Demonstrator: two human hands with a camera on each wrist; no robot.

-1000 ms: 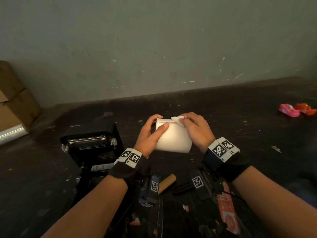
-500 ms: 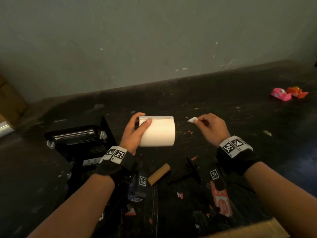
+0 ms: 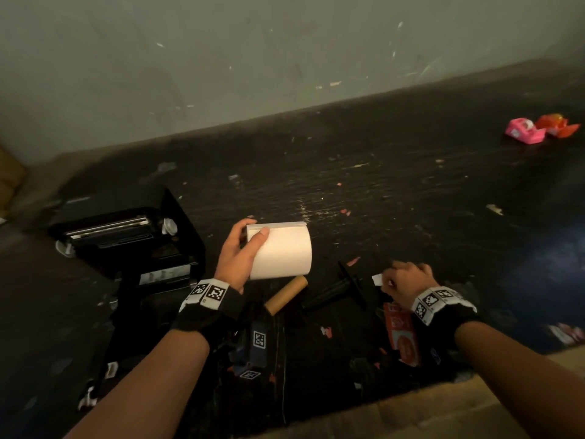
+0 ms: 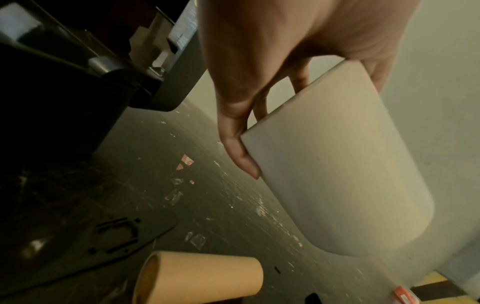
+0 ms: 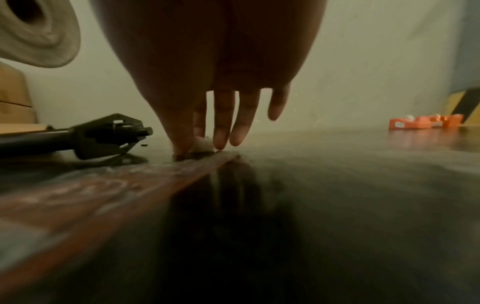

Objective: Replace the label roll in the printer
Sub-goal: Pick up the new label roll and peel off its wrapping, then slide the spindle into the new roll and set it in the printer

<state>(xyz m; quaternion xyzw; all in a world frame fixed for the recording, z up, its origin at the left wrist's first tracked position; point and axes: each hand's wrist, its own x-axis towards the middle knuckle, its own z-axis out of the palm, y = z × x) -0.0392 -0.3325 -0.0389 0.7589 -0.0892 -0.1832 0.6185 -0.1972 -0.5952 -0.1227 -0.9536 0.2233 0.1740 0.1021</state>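
Note:
My left hand (image 3: pixel 240 248) grips a full white label roll (image 3: pixel 281 250) above the dark table, thumb across its near end; the same roll (image 4: pixel 337 164) fills the left wrist view. My right hand (image 3: pixel 402 278) is low at the table, pinching a small white paper scrap (image 3: pixel 377 279) between thumb and forefinger; the scrap (image 5: pixel 202 144) touches the surface in the right wrist view. The black printer (image 3: pixel 126 245) stands open at the left. An empty brown cardboard core (image 3: pixel 286 294) and a black spindle (image 3: pixel 338 288) lie between my hands.
A grey wall runs behind the dark scratched table (image 3: pixel 380 185). Pink and orange tape dispensers (image 3: pixel 541 129) sit at the far right. An orange-red printed strip (image 3: pixel 403 337) lies under my right wrist. A cardboard edge (image 3: pixel 443 407) shows at the bottom right, another box (image 3: pixel 9 175) at the far left.
My right hand tore a small piece off the roll, carried it right and down to the table. The left hand kept the roll, now held alone.

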